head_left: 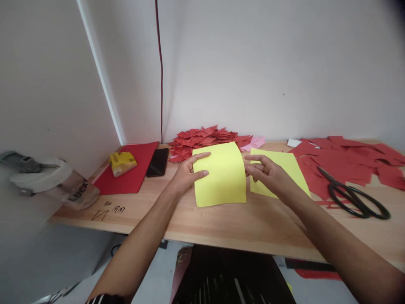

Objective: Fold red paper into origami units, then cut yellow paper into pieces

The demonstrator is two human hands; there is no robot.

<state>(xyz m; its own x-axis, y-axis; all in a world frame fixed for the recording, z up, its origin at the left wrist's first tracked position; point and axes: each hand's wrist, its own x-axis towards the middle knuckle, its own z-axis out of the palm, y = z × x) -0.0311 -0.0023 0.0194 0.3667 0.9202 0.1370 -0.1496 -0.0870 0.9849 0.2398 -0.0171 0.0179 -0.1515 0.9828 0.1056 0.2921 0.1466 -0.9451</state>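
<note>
A square sheet of yellow paper [220,179] is raised a little above the tabletop, bowed slightly along its right side. My left hand [190,171] grips its left edge, thumb on the front face. Close by its right edge is my right hand [264,171], fingers apart and partly stretched; whether the fingertips touch the edge is hard to see. Under and behind that hand lies a second yellow sheet [284,169], flat on the wooden table [215,226].
Folded red paper pieces [202,139] are heaped against the wall, with pink paper [255,142] beside them. At right, black-handled scissors [351,196] rest near red sheets [335,158]. Leftward are a phone [157,162], a red folder [133,181], a yellow packet [122,163] and a lidded cup [76,190].
</note>
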